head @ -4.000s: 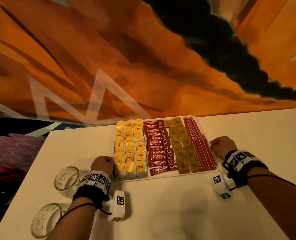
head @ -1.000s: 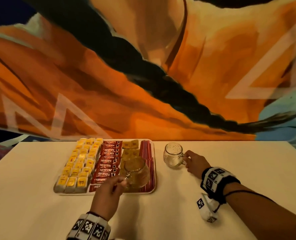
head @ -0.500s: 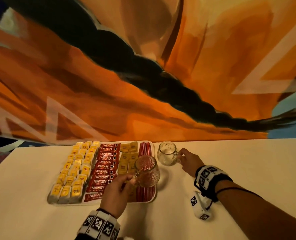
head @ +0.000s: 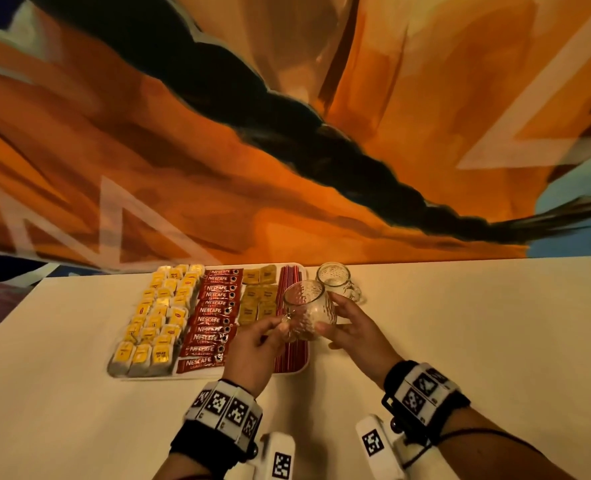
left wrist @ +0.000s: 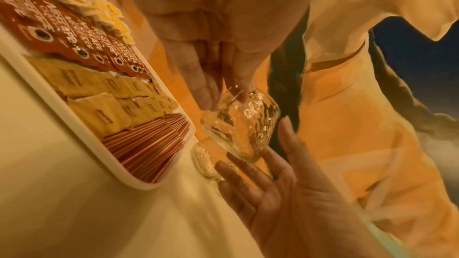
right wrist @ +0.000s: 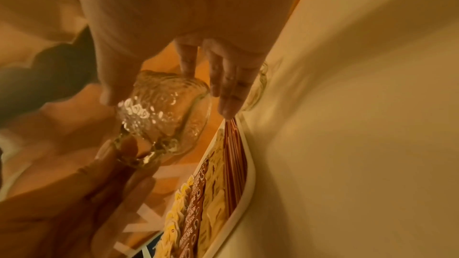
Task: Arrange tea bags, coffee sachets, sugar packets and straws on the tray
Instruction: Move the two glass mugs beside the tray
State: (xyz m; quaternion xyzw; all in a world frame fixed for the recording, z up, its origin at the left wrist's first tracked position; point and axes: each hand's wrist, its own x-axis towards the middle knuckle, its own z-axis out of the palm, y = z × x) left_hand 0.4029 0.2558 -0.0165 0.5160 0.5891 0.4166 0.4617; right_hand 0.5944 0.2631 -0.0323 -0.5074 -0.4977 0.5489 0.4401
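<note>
A white tray (head: 211,376) lies on the table with rows of yellow tea bags (head: 159,320), red coffee sachets (head: 212,320), brown sugar packets (head: 257,306) and red straws (head: 289,356). Above the tray's right edge my left hand (head: 280,327) pinches the handle of a dimpled glass mug (head: 308,310) and holds it in the air, tilted. My right hand (head: 332,315) cups the mug's far side, thumb and straight fingers touching the glass. The left wrist view shows the mug (left wrist: 243,128) with the right hand's spread fingers (left wrist: 248,166) beneath it.
A second glass mug (head: 335,282) stands upright on the table just right of the tray's far corner, behind the held one. A painted orange and black wall runs along the table's far edge. Bare tabletop (head: 477,323) stretches to the right.
My left hand has carried the mug rightward, out to the tray's right edge. My right hand has let go of the standing mug's handle and come onto the held mug.
</note>
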